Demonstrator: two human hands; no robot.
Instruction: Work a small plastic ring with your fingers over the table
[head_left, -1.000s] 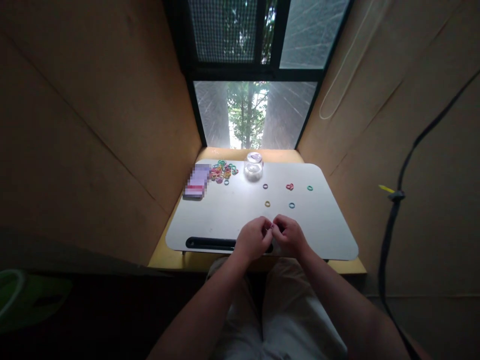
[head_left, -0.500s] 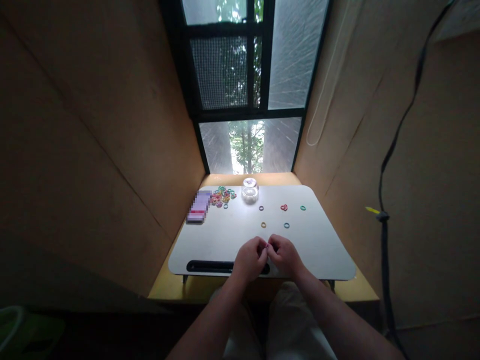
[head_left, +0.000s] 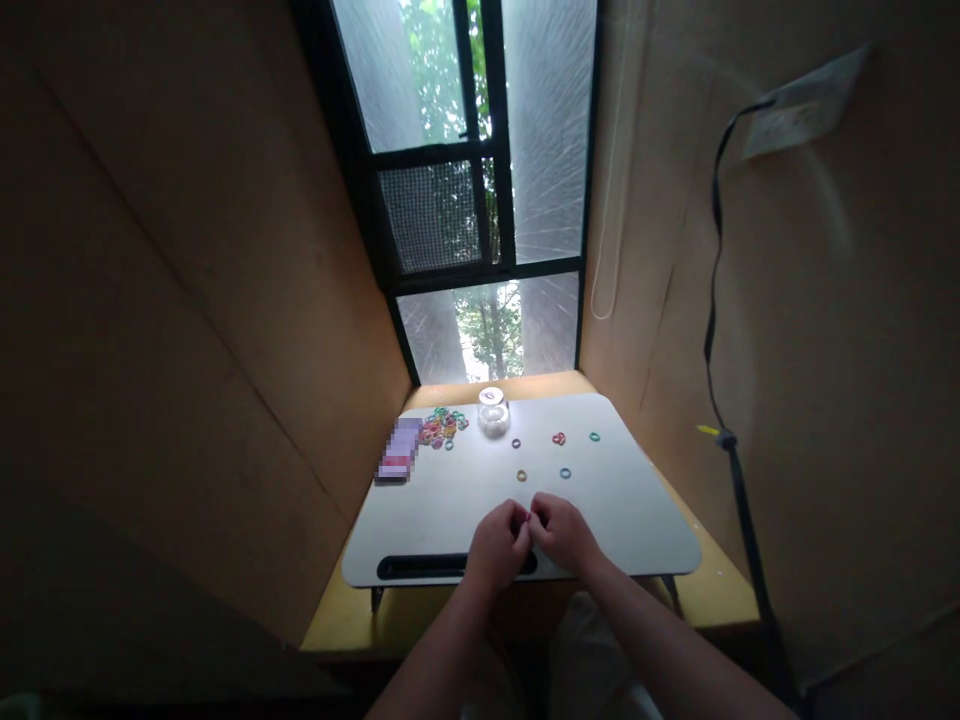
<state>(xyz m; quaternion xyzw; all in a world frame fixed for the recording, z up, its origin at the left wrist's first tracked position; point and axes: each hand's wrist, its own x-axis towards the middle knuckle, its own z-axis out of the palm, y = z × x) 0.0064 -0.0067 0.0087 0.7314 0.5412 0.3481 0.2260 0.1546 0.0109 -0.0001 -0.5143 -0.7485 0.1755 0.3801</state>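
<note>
My left hand (head_left: 501,545) and my right hand (head_left: 561,532) meet over the front of the white lap table (head_left: 637,530), fingertips pinched together. A tiny pink-red band (head_left: 528,517) shows between them, mostly hidden by the fingers. Beyond my hands, several small hair ties lie apart: a yellow hair tie (head_left: 521,481), a blue hair tie (head_left: 565,478), a dark purple hair tie (head_left: 516,446) and a green hair tie (head_left: 595,441). A little cluster of red hair ties (head_left: 559,444) lies between the purple and green ones.
A multicoloured pile of hair ties (head_left: 442,432) lies at the back left, beside a phone (head_left: 400,450). A clear jar (head_left: 493,420) stands at the back, with a white lid (head_left: 491,397) by it. Walls flank the table; a black cable (head_left: 712,290) hangs at right.
The camera view has tilted up, so table and hands sit lower in the picture. My hands keep pinching the pink-red band, with little visible change in their pose.
</note>
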